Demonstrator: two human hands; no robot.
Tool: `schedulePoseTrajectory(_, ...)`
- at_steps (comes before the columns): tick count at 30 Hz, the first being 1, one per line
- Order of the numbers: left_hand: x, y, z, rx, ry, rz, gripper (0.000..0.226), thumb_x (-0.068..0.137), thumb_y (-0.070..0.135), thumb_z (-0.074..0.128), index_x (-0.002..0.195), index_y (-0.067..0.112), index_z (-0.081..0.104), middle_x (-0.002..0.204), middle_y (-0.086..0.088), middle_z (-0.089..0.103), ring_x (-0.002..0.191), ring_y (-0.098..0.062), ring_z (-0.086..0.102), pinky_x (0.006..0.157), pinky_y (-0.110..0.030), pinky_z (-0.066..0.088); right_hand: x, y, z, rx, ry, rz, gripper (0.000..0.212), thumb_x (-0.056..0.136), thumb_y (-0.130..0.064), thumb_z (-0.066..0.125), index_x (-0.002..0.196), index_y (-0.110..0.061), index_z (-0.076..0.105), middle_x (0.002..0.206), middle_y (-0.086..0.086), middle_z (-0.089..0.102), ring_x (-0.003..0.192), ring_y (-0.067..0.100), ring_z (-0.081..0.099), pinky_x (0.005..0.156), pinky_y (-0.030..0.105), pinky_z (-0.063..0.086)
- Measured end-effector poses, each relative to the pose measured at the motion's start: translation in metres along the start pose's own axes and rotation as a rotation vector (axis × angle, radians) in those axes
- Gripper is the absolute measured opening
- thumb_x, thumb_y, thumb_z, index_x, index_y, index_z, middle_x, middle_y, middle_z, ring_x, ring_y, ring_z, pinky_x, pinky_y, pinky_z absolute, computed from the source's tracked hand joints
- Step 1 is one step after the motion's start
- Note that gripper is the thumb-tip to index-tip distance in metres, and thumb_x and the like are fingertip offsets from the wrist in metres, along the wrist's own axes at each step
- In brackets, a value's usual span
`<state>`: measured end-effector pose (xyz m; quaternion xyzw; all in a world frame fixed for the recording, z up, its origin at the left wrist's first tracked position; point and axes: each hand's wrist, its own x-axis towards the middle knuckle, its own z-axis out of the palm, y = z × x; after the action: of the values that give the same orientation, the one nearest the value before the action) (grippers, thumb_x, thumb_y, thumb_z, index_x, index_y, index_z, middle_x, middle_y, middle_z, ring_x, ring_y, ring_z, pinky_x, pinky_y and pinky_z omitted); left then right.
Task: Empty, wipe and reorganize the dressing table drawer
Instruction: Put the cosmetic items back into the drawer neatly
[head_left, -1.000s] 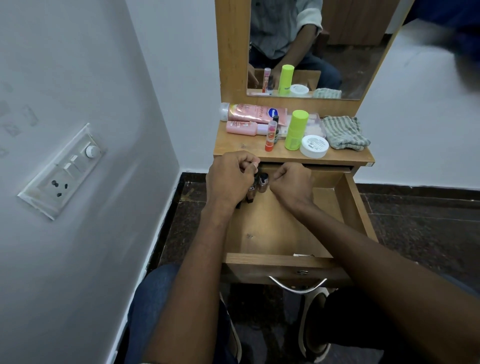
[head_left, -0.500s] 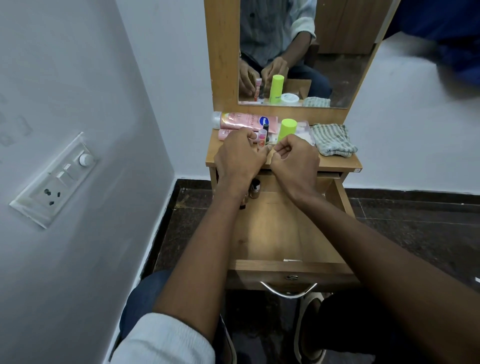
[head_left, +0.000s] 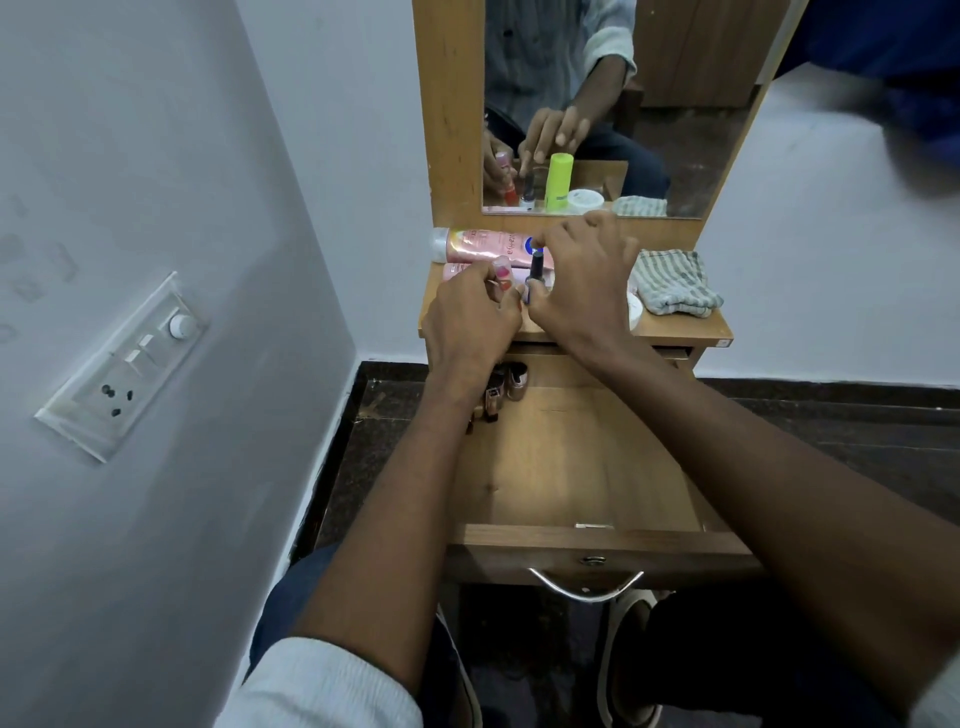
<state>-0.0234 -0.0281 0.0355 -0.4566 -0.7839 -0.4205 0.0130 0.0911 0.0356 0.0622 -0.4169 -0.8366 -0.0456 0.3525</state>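
The wooden drawer stands pulled open below the dressing table top. Several small cosmetic bottles cluster in its back left corner; the rest of its floor is bare. Both hands are up over the table top. My right hand grips a dark nail polish bottle that stands upright on the top. Just left of it, my left hand is closed around a small pink-and-red bottle. The mirror reflects both hands and a green bottle that my right hand hides.
A pink tube lies along the back of the table top. A striped cloth sits at its right end, beside a white jar. A switchboard is on the left wall. The drawer handle is near my knees.
Both hands rose from the back of the drawer onto the table top, carrying small bottles. The dark bottle now stands on the top in my right hand's grip.
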Motion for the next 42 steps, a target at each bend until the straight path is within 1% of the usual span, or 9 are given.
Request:
schedulePoseTrajectory(5, 0.001, 0.0, -0.003, 0.006, 0.009, 0.011, 0.029, 0.099, 0.044, 0.07, 0.121, 0.026, 0.074, 0.11, 0.007, 0.078, 0.101, -0.015, 0.07, 0.068, -0.024, 0.036, 0.013, -0.002, 0.0, -0.024, -0.137, 0.032, 0.039, 0.081, -0.033, 0.075, 0.117, -0.021, 0.068, 0.125, -0.002, 0.068, 0.133, 0.027, 0.041, 0.097, 0.044, 0.026)
schedulePoseTrajectory(10, 0.0, -0.002, -0.004, -0.003, 0.005, 0.014, 0.029, 0.098, 0.045, 0.071, 0.121, 0.028, 0.074, 0.107, 0.009, 0.078, 0.098, -0.014, 0.07, 0.07, -0.026, 0.04, 0.018, 0.001, 0.002, -0.039, -0.155, 0.029, 0.02, 0.083, -0.026, 0.074, 0.102, -0.021, 0.07, 0.108, -0.003, 0.07, 0.125, 0.025, 0.045, 0.095, 0.045, 0.025)
schedulePoseTrajectory(14, -0.003, -0.002, -0.005, -0.017, 0.003, 0.023, 0.027, 0.098, 0.044, 0.072, 0.12, 0.028, 0.073, 0.106, 0.008, 0.078, 0.096, -0.014, 0.07, 0.07, -0.026, 0.043, 0.019, 0.001, 0.002, -0.016, -0.118, -0.005, 0.016, 0.083, -0.015, 0.075, 0.098, -0.02, 0.074, 0.098, -0.003, 0.072, 0.118, 0.023, 0.048, 0.092, 0.041, 0.023)
schedulePoseTrajectory(20, -0.02, -0.015, -0.018, -0.083, -0.015, 0.011, 0.022, 0.096, 0.046, 0.073, 0.111, 0.029, 0.073, 0.091, 0.016, 0.073, 0.085, -0.009, 0.067, 0.072, -0.029, 0.051, 0.003, -0.007, -0.023, 0.057, 0.008, -0.065, 0.018, 0.083, -0.017, 0.074, 0.101, -0.019, 0.075, 0.096, -0.003, 0.071, 0.115, 0.022, 0.05, 0.09, 0.038, 0.026)
schedulePoseTrajectory(25, -0.045, -0.037, -0.023, -0.142, -0.019, -0.057, 0.021, 0.095, 0.042, 0.075, 0.11, 0.028, 0.075, 0.078, 0.021, 0.067, 0.083, -0.008, 0.069, 0.075, -0.033, 0.058, -0.036, -0.011, -0.033, 0.177, -0.161, -0.114, 0.028, 0.084, -0.018, 0.079, 0.11, -0.02, 0.071, 0.098, 0.0, 0.069, 0.103, 0.016, 0.049, 0.077, 0.029, 0.036)
schedulePoseTrajectory(28, -0.052, -0.043, -0.022, -0.166, -0.079, -0.052, 0.019, 0.094, 0.042, 0.077, 0.106, 0.027, 0.075, 0.08, 0.017, 0.072, 0.08, -0.008, 0.07, 0.075, -0.036, 0.061, -0.063, -0.008, -0.021, 0.182, -0.326, -0.082, 0.025, 0.085, -0.022, 0.079, 0.107, -0.025, 0.067, 0.095, -0.001, 0.067, 0.093, 0.018, 0.059, 0.074, 0.037, 0.053)
schedulePoseTrajectory(32, -0.057, -0.048, -0.021, -0.157, -0.165, -0.036, 0.014, 0.093, 0.043, 0.078, 0.099, 0.031, 0.073, 0.078, 0.015, 0.074, 0.063, -0.01, 0.071, 0.07, -0.04, 0.063, -0.087, 0.0, 0.006, 0.205, -0.468, 0.073, 0.024, 0.082, -0.018, 0.079, 0.094, -0.03, 0.061, 0.085, -0.009, 0.068, 0.084, 0.02, 0.067, 0.07, 0.04, 0.056)
schedulePoseTrajectory(36, -0.055, -0.058, -0.022, -0.146, -0.193, -0.041, 0.014, 0.092, 0.042, 0.079, 0.099, 0.032, 0.073, 0.073, 0.016, 0.074, 0.062, -0.006, 0.072, 0.074, -0.041, 0.064, -0.097, 0.009, 0.029, 0.284, -0.461, 0.238, 0.027, 0.079, -0.008, 0.075, 0.085, -0.029, 0.06, 0.079, -0.012, 0.067, 0.079, 0.016, 0.067, 0.07, 0.043, 0.06)
schedulePoseTrajectory(42, -0.054, -0.061, -0.023, -0.137, -0.202, -0.04, 0.018, 0.091, 0.041, 0.082, 0.104, 0.032, 0.074, 0.077, 0.016, 0.075, 0.061, -0.004, 0.073, 0.075, -0.04, 0.064, -0.097, 0.009, 0.035, 0.396, -0.424, 0.296, 0.028, 0.078, -0.002, 0.076, 0.085, -0.025, 0.061, 0.076, -0.009, 0.068, 0.073, 0.014, 0.068, 0.071, 0.044, 0.06)
